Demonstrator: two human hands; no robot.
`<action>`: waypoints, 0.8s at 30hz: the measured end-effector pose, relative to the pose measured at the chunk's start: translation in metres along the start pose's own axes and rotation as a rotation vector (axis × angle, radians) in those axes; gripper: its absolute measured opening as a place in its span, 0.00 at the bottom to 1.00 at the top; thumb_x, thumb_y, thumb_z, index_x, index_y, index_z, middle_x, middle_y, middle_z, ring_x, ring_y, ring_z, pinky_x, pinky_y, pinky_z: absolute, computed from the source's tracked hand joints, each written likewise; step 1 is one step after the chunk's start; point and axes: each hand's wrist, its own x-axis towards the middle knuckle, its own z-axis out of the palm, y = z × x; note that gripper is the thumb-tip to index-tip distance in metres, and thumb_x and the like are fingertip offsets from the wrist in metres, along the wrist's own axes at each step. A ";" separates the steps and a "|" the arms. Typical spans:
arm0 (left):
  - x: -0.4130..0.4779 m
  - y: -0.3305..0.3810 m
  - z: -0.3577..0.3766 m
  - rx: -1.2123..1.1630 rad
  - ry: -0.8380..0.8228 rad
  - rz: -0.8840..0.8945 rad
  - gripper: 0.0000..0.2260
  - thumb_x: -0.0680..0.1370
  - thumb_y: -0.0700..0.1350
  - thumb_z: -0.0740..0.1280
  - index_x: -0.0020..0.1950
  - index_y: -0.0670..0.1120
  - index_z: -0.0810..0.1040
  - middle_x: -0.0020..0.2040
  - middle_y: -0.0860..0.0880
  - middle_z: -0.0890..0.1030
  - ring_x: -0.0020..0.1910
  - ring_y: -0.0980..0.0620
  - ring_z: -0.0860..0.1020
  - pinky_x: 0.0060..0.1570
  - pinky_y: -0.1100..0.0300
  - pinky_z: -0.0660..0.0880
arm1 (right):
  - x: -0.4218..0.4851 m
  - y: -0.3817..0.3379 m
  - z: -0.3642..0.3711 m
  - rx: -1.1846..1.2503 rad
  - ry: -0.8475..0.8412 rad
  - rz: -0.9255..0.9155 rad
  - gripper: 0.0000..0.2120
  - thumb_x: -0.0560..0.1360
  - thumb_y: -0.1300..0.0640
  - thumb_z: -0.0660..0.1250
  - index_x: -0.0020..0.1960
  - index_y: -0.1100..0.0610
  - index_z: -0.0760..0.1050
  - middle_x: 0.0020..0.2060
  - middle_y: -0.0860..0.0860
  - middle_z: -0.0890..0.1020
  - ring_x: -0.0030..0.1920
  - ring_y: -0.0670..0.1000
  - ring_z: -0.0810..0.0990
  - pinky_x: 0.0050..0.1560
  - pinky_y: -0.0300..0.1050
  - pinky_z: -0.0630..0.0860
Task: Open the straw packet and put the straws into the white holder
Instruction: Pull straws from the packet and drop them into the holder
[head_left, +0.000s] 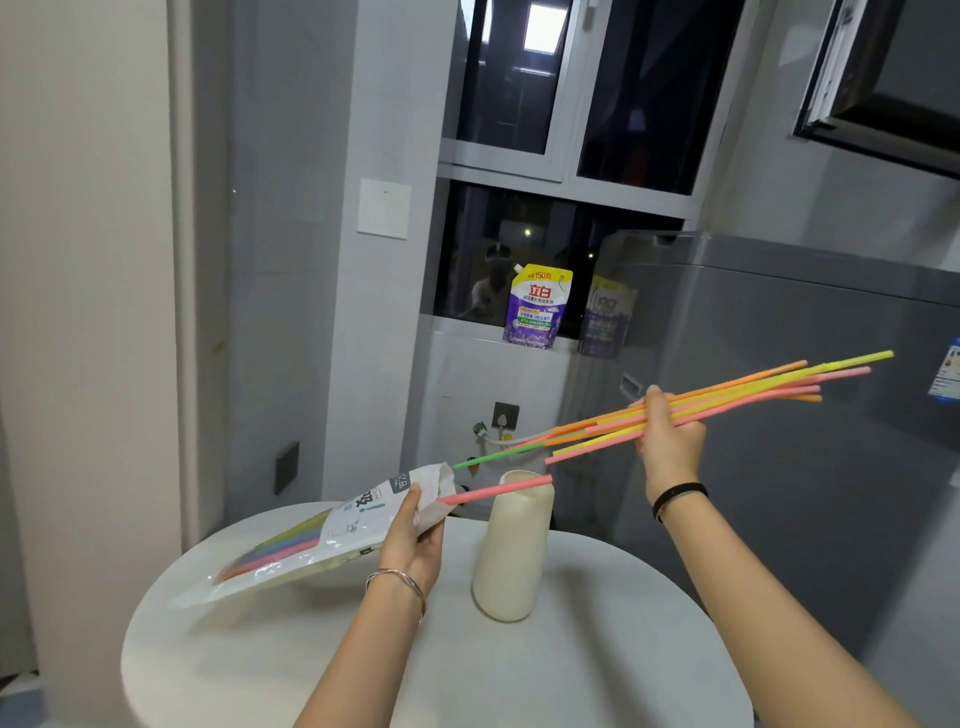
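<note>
Holder (511, 551) sits mid-table (260, 649) — packet (332, 535) left of it, straw bunch (727, 405) upper right, pouch (535, 306) behind.

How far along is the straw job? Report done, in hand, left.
Done: the clear plastic straw packet with a printed label is open at its mouth, held by the left hand. In hand: the right hand grips a bunch of thin orange, yellow and pink straws, clear of it. Left: no straws stand in the tall white holder yet; one pink straw pokes from the mouth and more lie inside.
</note>
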 end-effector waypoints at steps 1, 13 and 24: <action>0.000 0.000 -0.001 0.008 0.005 0.003 0.19 0.81 0.38 0.60 0.72 0.34 0.67 0.64 0.38 0.77 0.68 0.44 0.73 0.72 0.52 0.66 | 0.001 -0.001 -0.002 -0.005 0.011 -0.008 0.12 0.76 0.53 0.63 0.34 0.52 0.74 0.32 0.49 0.79 0.32 0.48 0.77 0.33 0.40 0.71; 0.007 0.017 -0.025 0.221 0.061 0.061 0.18 0.81 0.40 0.62 0.69 0.35 0.70 0.55 0.42 0.82 0.49 0.50 0.81 0.55 0.60 0.77 | -0.001 0.001 -0.014 -0.116 -0.013 -0.132 0.14 0.77 0.54 0.61 0.35 0.57 0.75 0.28 0.48 0.76 0.26 0.40 0.76 0.29 0.31 0.73; 0.000 0.063 -0.079 0.626 0.187 0.130 0.21 0.77 0.38 0.68 0.69 0.38 0.72 0.57 0.43 0.79 0.43 0.52 0.78 0.47 0.59 0.77 | -0.083 0.103 -0.006 -0.674 -0.517 -0.051 0.18 0.74 0.51 0.64 0.28 0.58 0.70 0.26 0.53 0.77 0.32 0.55 0.77 0.38 0.50 0.74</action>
